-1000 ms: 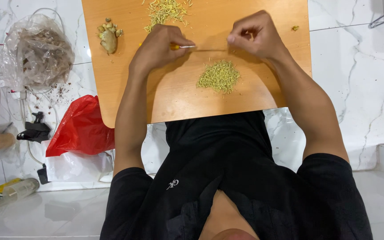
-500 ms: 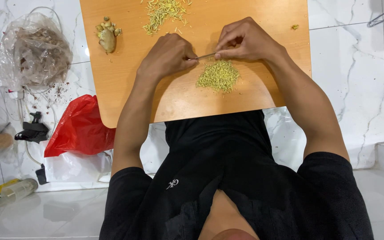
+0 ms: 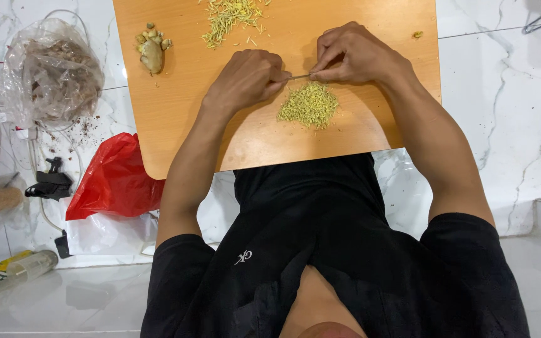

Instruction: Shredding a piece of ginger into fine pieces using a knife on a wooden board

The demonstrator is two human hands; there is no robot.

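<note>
On the floor beside the person lie a yellow-green bottle [image 3: 7,270] and a red bag [image 3: 117,181]. On the wooden tabletop [image 3: 176,106], a green heap [image 3: 309,104] sits just under both hands. The left hand [image 3: 245,78] and right hand [image 3: 352,55] each pinch one end of a thin stalk [image 3: 298,76], its long axis running left to right between the two closed grips. Farther off lie a ginger piece [image 3: 151,50], loose stalks [image 3: 230,15], and a clear bag [image 3: 48,72] off the tabletop.

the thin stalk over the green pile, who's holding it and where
Both hands hold the thin stalk, one at each end: the left hand pinches its left end, the right hand its right end, just above the green pile on the wooden board.
</note>
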